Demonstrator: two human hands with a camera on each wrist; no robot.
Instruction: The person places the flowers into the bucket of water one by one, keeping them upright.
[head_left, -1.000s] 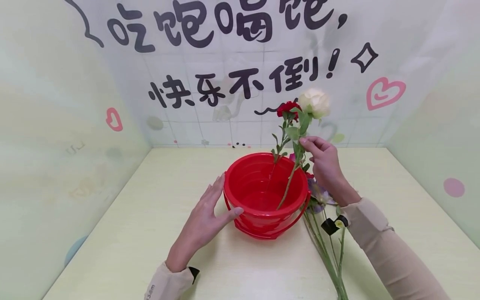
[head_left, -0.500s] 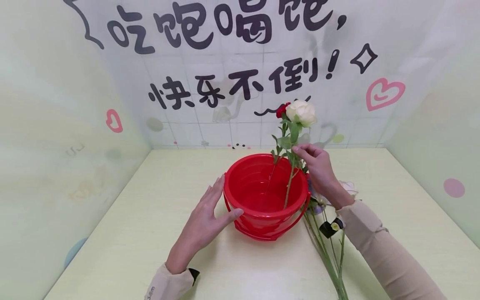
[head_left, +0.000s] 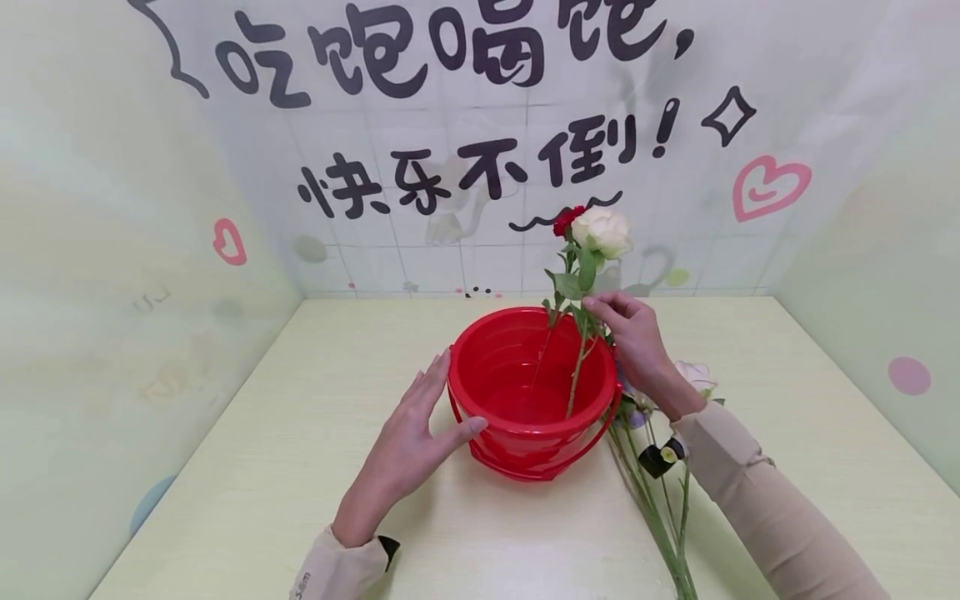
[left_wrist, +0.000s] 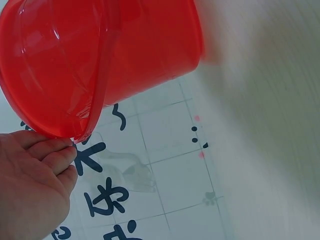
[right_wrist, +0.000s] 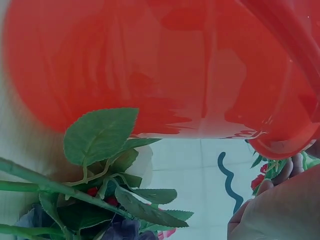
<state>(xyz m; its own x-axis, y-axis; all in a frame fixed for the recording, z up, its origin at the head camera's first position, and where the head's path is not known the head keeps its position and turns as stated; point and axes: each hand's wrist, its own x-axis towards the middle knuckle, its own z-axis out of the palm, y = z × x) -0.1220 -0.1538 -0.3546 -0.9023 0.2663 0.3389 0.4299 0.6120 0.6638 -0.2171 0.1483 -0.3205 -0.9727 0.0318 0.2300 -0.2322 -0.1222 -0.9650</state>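
Note:
A red plastic bucket (head_left: 513, 454) stands upright on the table. My left hand (head_left: 405, 450) touches its left rim with straight fingers, the thumb lying near the front rim. In the left wrist view, the left fingertips (left_wrist: 62, 145) meet the bucket's edge. My right hand (head_left: 636, 342) pinches the upper stem of a white rose (head_left: 602, 233) between thumb and fingers. The rose's stem slants down inside the bucket. Just behind it, a red carnation (head_left: 566, 222) leans on the far rim with its stem in the bucket. The right fingers are partly hidden in the right wrist view.
Several more flowers lie right of the bucket, their green stems (head_left: 660, 525) pointing toward the front edge and their heads partly under my right forearm. Green leaves (right_wrist: 102, 135) press close to the bucket's side. A printed wall sheet (head_left: 420, 267) rises behind the table.
My right hand has moved left and slightly down with the white rose, whose bloom now overlaps the red carnation. The left hand and bucket have stayed in place.

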